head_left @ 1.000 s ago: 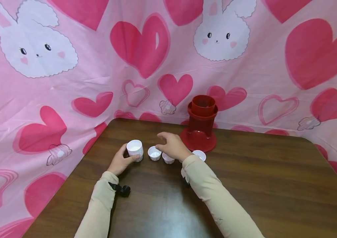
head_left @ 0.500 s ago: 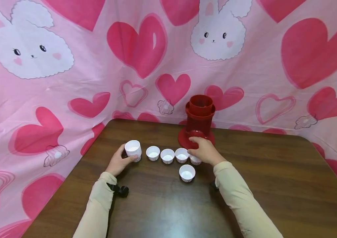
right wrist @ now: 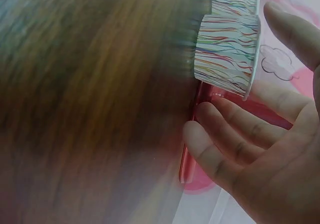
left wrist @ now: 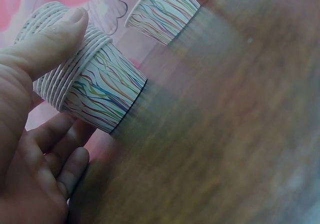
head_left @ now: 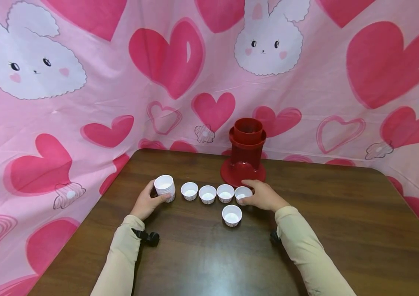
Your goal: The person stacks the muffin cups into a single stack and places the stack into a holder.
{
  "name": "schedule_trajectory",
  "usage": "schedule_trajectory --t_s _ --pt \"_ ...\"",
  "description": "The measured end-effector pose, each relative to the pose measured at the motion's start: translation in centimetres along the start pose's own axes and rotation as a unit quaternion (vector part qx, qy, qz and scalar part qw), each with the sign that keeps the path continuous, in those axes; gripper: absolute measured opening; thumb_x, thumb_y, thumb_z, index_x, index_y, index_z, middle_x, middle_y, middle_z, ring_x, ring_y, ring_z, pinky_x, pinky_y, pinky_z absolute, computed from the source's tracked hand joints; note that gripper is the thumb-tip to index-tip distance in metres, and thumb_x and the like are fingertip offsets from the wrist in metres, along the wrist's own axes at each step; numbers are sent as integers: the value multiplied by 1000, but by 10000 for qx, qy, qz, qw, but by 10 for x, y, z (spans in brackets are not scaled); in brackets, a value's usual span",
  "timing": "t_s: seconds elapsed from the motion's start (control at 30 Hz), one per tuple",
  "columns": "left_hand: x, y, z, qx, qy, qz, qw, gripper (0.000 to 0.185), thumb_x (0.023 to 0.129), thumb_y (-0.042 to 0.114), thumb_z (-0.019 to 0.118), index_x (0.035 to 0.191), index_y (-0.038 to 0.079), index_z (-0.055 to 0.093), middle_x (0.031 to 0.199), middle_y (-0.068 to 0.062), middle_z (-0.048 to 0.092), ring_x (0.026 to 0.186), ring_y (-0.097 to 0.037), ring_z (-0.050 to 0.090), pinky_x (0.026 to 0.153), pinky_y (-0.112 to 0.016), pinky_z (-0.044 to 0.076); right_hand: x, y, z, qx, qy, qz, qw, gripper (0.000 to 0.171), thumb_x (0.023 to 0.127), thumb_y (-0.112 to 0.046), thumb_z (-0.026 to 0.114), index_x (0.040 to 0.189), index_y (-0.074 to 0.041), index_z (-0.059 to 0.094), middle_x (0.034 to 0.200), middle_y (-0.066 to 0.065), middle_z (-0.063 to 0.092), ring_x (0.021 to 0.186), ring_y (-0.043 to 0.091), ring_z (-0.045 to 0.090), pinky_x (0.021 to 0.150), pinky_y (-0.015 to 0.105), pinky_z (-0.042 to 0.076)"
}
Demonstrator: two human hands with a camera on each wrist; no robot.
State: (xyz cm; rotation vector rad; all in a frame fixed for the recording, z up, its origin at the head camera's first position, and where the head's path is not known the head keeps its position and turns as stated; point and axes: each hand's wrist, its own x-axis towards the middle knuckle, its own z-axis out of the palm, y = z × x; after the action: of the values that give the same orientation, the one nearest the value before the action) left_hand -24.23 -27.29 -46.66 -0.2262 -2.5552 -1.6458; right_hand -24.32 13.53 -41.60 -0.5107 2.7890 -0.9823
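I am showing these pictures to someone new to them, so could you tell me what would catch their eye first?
First comes the pink cloth with hearts and rabbit faces hung behind the brown table. Next, the row of small white paper cups at mid-table, with the left hand holding a stack of cups at its left end. A red dispenser stands behind the row, by the right hand.

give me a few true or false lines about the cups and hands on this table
1. The left hand grips a stack of cups. True.
2. Five single cups stand on the table. True.
3. The red dispenser lies on its side. False: it stands upright.
4. The right hand rests on the front cup. False: it is at the rightmost row cup.
5. The single cups are blue inside. False: white.
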Motion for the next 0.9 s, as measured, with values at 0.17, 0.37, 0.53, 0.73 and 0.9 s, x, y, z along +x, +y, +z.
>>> schedule_trajectory --t_s 0.17,0.37,0.53,0.73,0.9 --pt "0 1 1 12 -21 -91 10000 72 89 21 80 146 2 42 138 -24 51 127 -38 46 110 -53 34 -2 -1 2 -184 95 -165 9996 69 83 -28 82 140 1 56 130 23 57 117 38 54 101 55 43" --pt "0 3 1 40 -45 -102 9999 73 89 23 79 147 2 41 140 -24 50 129 -39 45 110 -54 32 -3 0 3 -327 273 -279 9987 62 81 -26 83 132 1 62 120 20 59 105 34 56 93 52 47" --pt "-1 3 1 2 -25 -81 10000 71 88 21 80 146 2 43 139 -24 51 128 -38 46 110 -52 33 -5 3 0 -254 327 -189 9990 61 81 -27 83 132 1 62 122 19 61 108 36 57 95 54 46" --pt "-2 5 1 2 2 -6 10000 69 89 14 79 146 -1 42 136 -26 53 124 -37 49 107 -51 37 -7 6 -4 23 413 -120 9991 60 82 -26 83 132 -2 60 119 15 65 106 34 59 95 55 47" --pt "-2 5 1 -142 -14 13 9999 68 90 8 76 146 -5 40 136 -31 50 124 -43 47 107 -56 35 -8 1 -8 213 508 -32 9985 64 81 -27 84 135 -4 58 120 14 64 107 34 58 95 56 47"
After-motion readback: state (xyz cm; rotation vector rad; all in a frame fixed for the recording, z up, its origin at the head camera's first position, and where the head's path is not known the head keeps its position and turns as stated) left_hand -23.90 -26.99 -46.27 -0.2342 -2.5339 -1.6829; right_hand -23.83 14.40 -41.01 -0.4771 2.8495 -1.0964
